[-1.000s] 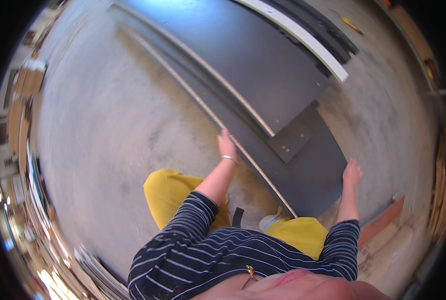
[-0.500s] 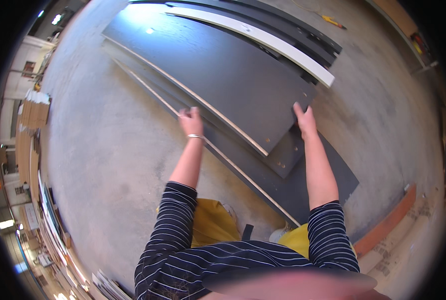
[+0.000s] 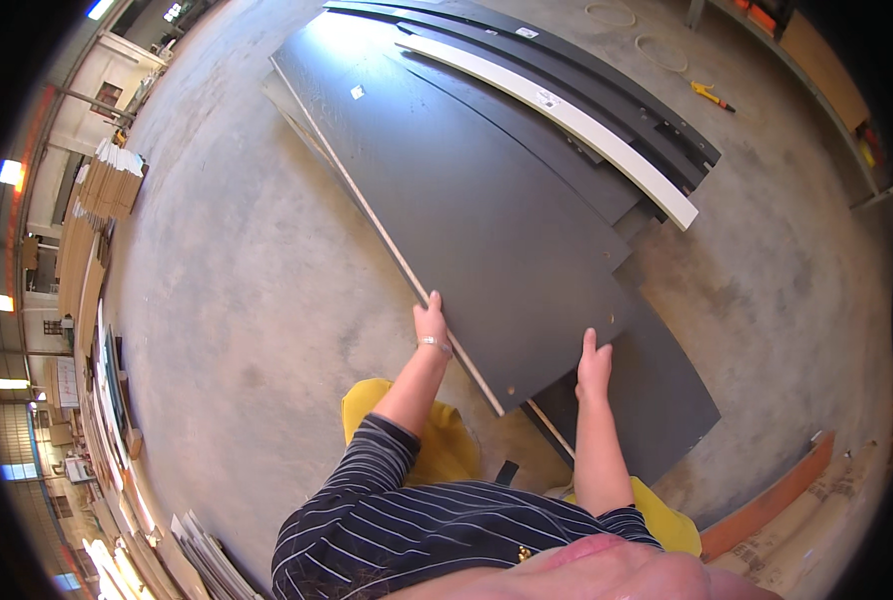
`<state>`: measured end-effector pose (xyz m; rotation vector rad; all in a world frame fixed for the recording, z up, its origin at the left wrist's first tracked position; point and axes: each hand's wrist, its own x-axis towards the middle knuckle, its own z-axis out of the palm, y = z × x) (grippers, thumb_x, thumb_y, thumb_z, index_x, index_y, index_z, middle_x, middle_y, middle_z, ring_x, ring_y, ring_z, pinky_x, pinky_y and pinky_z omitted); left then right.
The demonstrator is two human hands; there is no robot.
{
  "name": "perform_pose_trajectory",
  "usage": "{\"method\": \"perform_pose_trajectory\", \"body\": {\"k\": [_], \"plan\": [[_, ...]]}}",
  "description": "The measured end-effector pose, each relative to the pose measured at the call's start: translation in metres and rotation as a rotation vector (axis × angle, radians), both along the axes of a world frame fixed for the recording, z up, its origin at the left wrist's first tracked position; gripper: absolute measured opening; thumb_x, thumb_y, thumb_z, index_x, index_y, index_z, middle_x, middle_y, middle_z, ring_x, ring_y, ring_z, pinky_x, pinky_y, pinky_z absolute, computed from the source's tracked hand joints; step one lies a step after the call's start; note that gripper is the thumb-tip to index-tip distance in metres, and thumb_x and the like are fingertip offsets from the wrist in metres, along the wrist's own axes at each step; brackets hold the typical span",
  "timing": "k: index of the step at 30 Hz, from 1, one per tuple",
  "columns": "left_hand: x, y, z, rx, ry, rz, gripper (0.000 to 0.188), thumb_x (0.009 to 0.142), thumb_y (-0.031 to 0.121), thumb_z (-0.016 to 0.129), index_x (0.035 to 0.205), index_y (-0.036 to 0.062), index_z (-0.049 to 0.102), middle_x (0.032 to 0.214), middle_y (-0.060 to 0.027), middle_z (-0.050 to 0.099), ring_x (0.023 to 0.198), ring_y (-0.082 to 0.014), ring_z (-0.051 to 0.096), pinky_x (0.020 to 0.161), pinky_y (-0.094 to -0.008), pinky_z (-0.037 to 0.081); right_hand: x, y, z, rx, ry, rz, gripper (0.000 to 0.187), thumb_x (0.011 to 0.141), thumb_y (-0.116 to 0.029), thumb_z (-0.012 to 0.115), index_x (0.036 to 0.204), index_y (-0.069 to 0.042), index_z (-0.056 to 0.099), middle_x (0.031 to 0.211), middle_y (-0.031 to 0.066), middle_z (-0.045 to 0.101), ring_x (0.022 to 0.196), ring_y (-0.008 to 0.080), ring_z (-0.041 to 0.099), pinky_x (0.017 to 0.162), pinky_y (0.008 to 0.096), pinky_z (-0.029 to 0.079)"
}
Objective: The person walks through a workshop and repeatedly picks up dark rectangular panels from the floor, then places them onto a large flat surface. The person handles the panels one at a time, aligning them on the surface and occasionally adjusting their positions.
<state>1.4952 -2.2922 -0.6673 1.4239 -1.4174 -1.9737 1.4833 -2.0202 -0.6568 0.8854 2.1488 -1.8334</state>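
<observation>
Two hands grasp the dark panel, left along its long edge, right at its near end.

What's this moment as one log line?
left grip: long edge of dark grey rectangular wooden board | right grip: board's near end | narrow white strip: right of board

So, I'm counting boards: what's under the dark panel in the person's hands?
Another dark board shows under the held panel, sticking out past its near end. The rest is covered, so more could be hidden.
</observation>
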Motion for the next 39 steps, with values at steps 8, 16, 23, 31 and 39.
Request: {"method": "perform_pose_trajectory", "body": {"k": [8,16,23,31,39], "plan": [[0.127,0.073,0.012,0.157,-0.287,-0.308,0.041,0.088,0.034,0.054,0.107,0.0002,0.042,0.097,-0.0132,0.056,0.086,-0.0212,0.053,0.079,-0.0351,0.045,0.097,0.065,0.003,0.143,-0.069,-0.356,0.054,0.086,-0.038,0.057,0.107,0.011,0.050,0.102,0.0199,0.059,0.087,0.0249,0.057,0.079,0.0353,0.046],[0.171,0.117,-0.007,0.193,-0.378,-0.682,0.032,0.090,0.027,0.052,0.109,0.0017,0.048,0.089,-0.0075,0.058,0.074,-0.0174,0.053,0.065,-0.0321,0.045,0.130,0.121,0.024,0.139,-0.017,-0.357,0.059,0.087,-0.042,0.054,0.118,0.008,0.047,0.113,0.0182,0.055,0.095,0.0249,0.057,0.082,0.0335,0.047],[0.128,0.089,0.006,-0.019,-0.218,-0.555,0.036,0.086,0.032,0.057,0.096,0.0004,0.045,0.070,-0.0090,0.054,0.058,-0.0178,0.054,0.049,-0.0320,0.045,0.096,0.096,0.002,-0.047,-0.089,-0.327,0.061,0.087,-0.039,0.056,0.123,0.008,0.039,0.121,0.0186,0.048,0.103,0.0251,0.053,0.086,0.0348,0.045],[0.039,0.023,-0.020,-0.048,-0.203,-0.533,0.034,0.086,0.032,0.057,0.094,0.0019,0.043,0.074,-0.0073,0.053,0.062,-0.0165,0.053,0.054,-0.0322,0.046,0.041,0.046,-0.013,0.255,-0.070,0.052,0.064,0.086,-0.030,0.058,0.127,0.010,0.030,0.127,0.0224,0.042,0.112,0.0304,0.046,0.095,0.0352,0.037],[0.030,0.019,-0.016,0.001,-0.092,-0.507,0.039,0.087,0.037,0.055,0.097,0.0038,0.039,0.082,-0.0082,0.052,0.071,-0.0181,0.055,0.061,-0.0346,0.049,0.032,0.046,-0.029,0.052,-0.058,0.059,0.068,0.087,-0.033,0.056,0.131,0.009,0.025,0.133,0.0219,0.036,0.120,0.0302,0.040,0.099,0.0352,0.032]]}}
